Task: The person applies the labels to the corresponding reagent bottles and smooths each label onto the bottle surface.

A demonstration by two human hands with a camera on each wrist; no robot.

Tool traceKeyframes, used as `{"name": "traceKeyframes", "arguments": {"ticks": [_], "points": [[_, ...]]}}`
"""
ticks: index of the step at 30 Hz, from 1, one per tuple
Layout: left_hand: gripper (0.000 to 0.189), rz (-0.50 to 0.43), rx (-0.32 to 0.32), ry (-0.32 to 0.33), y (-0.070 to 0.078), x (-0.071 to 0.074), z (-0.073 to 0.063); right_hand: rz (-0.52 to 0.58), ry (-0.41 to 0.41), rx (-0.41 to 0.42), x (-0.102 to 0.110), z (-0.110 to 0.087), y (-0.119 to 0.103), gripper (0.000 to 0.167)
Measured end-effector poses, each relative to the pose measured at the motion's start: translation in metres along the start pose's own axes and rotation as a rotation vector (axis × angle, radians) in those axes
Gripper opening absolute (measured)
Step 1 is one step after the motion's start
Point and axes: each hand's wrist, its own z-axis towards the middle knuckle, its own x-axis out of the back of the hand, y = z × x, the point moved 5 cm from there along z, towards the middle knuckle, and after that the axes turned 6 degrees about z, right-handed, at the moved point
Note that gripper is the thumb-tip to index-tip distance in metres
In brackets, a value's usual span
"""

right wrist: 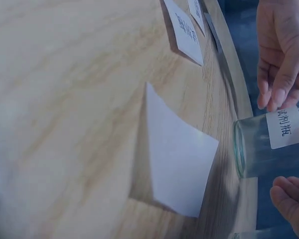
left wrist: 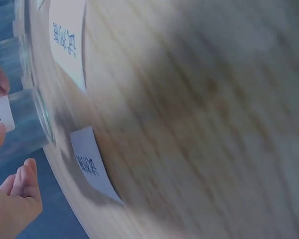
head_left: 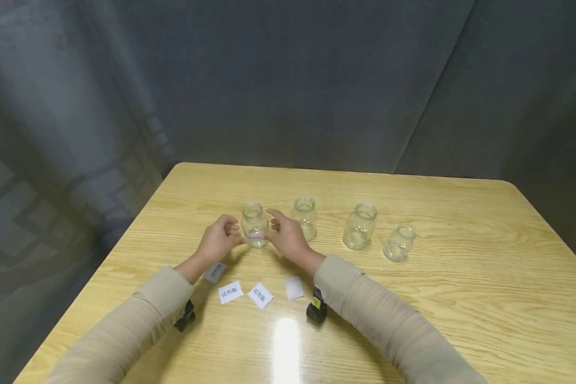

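A clear glass jar stands upright at the left end of a row of jars. A white paper label with printed characters lies against its side, facing me. My left hand is on the jar's left, its thumb on one end of the label. Its other fingers are loosely bent and apart from the glass. From the right side, my right hand has its thumb at the label's other end. The fingers of that hand are spread beside the jar, relaxed.
Three more glass jars stand rightward: one close by, a wide one and a small tilted-looking one. Before me lie printed labels and a blank-faced one. Dark wrist cameras hang under my forearms.
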Motion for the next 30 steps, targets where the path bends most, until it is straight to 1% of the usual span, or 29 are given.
{"name": "traceKeyframes", "arguments": {"ticks": [2,4,7,13,16,18,23,25,28,30], "points": [[0.048,-0.005,0.021,-0.008,-0.002,0.002,-0.004,0.013,0.005,-0.009,0.002,-0.003,0.000,0.062],[0.046,-0.012,0.035,-0.030,-0.003,0.001,-0.009,0.017,0.006,-0.026,0.004,-0.006,0.000,0.063],[0.043,0.007,0.029,-0.069,-0.002,-0.001,-0.019,0.020,-0.004,-0.049,0.007,-0.012,0.001,0.059],[0.038,0.024,-0.039,-0.162,0.006,-0.014,-0.036,0.053,-0.105,-0.059,0.003,-0.028,0.000,0.044],[0.035,0.016,-0.046,-0.200,0.009,-0.020,-0.042,0.075,-0.153,-0.066,-0.001,-0.036,0.002,0.040],[0.033,0.010,-0.048,-0.212,0.010,-0.022,-0.045,0.081,-0.184,-0.058,-0.004,-0.042,0.003,0.036],[0.032,0.018,-0.042,-0.223,0.012,-0.026,-0.051,0.007,-0.296,-0.026,-0.009,-0.055,0.003,0.032],[0.031,0.028,-0.037,-0.231,0.012,-0.029,-0.054,-0.025,-0.336,-0.027,-0.010,-0.060,0.002,0.032],[0.029,0.043,-0.040,-0.241,0.013,-0.033,-0.058,-0.063,-0.376,-0.028,-0.011,-0.067,0.002,0.032],[0.027,0.058,-0.055,-0.248,0.014,-0.035,-0.061,-0.078,-0.395,-0.024,-0.013,-0.072,0.002,0.031]]}}
